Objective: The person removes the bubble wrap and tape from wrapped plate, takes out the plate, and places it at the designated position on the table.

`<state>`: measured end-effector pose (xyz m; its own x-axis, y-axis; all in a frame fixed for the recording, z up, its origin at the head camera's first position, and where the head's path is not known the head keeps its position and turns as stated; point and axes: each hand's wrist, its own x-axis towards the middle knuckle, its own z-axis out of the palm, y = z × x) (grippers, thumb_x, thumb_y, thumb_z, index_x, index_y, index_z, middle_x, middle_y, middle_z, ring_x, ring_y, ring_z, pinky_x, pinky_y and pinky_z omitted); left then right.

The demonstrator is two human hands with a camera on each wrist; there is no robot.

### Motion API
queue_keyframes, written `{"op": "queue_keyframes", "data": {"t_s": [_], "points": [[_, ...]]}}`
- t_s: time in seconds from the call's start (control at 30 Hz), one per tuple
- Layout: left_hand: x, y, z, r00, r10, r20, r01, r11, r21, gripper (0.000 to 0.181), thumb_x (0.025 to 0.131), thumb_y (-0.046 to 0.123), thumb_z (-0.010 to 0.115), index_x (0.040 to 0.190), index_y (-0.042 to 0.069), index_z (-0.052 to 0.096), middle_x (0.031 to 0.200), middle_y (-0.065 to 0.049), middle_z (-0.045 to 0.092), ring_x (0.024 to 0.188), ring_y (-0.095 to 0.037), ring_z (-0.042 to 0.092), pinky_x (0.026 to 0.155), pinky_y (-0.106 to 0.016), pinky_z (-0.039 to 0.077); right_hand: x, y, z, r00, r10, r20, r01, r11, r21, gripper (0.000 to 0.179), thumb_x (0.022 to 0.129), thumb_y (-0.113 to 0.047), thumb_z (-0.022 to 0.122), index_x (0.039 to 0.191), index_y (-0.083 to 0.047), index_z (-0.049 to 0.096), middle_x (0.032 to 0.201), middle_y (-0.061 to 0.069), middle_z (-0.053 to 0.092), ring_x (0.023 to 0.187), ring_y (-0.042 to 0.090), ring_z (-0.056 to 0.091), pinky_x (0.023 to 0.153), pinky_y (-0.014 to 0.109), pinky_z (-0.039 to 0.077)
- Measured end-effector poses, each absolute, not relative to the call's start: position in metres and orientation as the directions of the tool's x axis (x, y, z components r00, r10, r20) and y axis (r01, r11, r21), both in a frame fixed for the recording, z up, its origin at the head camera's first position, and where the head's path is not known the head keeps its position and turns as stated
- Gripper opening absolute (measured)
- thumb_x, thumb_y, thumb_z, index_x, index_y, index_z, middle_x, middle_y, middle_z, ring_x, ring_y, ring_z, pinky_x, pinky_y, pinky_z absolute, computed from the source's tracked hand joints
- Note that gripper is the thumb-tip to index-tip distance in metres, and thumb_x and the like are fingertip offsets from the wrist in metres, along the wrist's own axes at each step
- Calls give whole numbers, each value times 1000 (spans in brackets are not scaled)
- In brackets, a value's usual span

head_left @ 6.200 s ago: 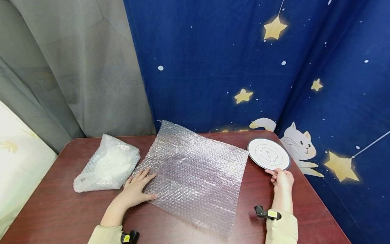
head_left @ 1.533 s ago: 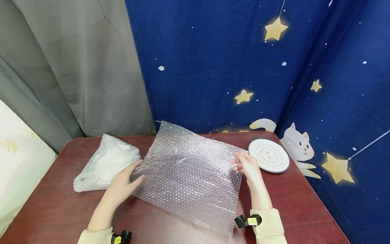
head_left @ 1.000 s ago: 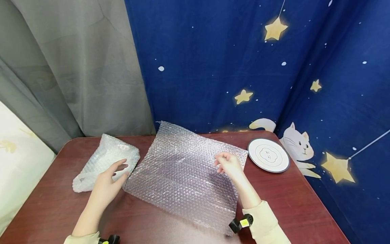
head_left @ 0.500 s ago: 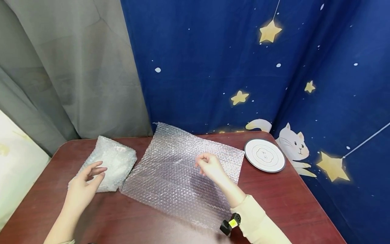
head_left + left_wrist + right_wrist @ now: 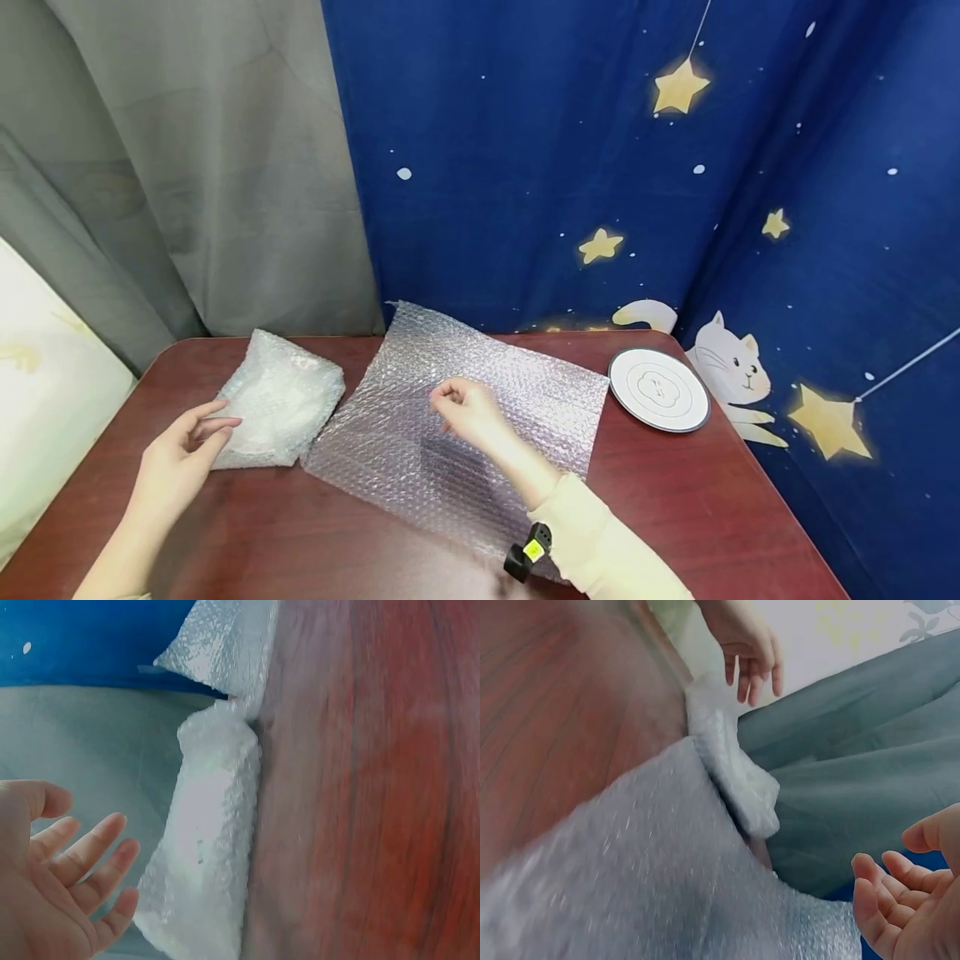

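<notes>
A bundle in bubble wrap [image 5: 281, 408] lies at the left of the table; what it wraps is hard to make out. My left hand [image 5: 174, 467] hovers at its near left side, fingers loosely bent, holding nothing; the left wrist view shows the hand apart from the bundle [image 5: 202, 832]. Beside the bundle, a bubble wrap sheet [image 5: 547, 392] is spread flat over the middle. Above this sheet floats my right hand [image 5: 476, 412], its fingers loosely curled with nothing in them, as the right wrist view confirms.
A white plate [image 5: 660, 390] with a dark rim rests at the far right, next to the sheet's corner. The reddish-brown table [image 5: 337, 533] ends at the back against a grey curtain [image 5: 270, 167] and a blue starry curtain [image 5: 510, 167].
My right hand has let go of the plate's edge and moved left over the sheet. My left hand has lifted off the sheet and gone left to the bundle.
</notes>
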<state>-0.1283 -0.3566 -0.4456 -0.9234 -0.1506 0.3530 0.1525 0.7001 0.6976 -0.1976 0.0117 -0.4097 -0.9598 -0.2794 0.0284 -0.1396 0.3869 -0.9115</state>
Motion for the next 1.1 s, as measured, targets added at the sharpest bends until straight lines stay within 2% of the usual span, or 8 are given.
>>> {"op": "queue_keyframes", "data": {"t_s": [0.2,0.33,0.5,0.63,0.77,0.97,1.1], "points": [[-131,-373,-445,-932,-163,325,117,711,693,44,96,16,56,137,1,46,95,25,64,83,21,47,64,-12,37,-201,-6,-410,-961,-277,-10,-82,320,-944,13,93,-10,56,89,-5,67,83,6,70,59,17,64,57,39,54],[-135,-385,-444,-928,-208,309,75,708,702,47,97,17,54,139,-2,42,91,31,60,85,24,44,64,-8,35,-204,-19,-411,-959,-278,-51,-24,259,-966,13,93,-8,55,91,-3,67,85,10,69,61,14,65,57,33,54],[-139,-400,-444,-915,-268,301,58,651,757,44,97,13,52,138,-3,43,88,35,57,83,23,49,68,-5,32,-206,-37,-414,-961,-263,-82,38,166,-985,13,93,-5,56,92,2,67,86,15,69,62,14,64,57,28,54],[-144,-408,-444,-921,-266,284,73,599,797,39,97,12,51,134,1,46,88,32,62,85,20,52,69,-4,33,-207,-47,-414,-965,-239,-106,81,110,-991,15,93,-4,56,97,5,67,85,13,68,62,13,64,59,28,55],[-149,-413,-444,-934,-268,235,40,575,817,39,98,15,51,133,0,46,87,31,63,84,17,53,66,-6,37,-210,-55,-416,-967,-213,-136,129,49,-990,17,92,-3,56,100,6,67,88,17,69,62,12,63,59,26,54],[-157,-422,-452,-950,-283,134,-22,487,873,44,100,17,49,137,-5,39,88,33,58,79,15,56,61,-10,44,-215,-68,-427,-970,-189,-155,165,-39,-986,16,91,-2,56,100,4,68,92,19,69,70,22,68,59,26,54],[-159,-425,-454,-953,-291,82,-77,496,865,54,101,22,45,141,-11,31,87,33,54,77,15,53,60,-13,46,-215,-76,-437,-969,-185,-166,181,-69,-981,17,91,-2,57,103,4,68,95,20,69,77,28,69,61,27,55]]}}
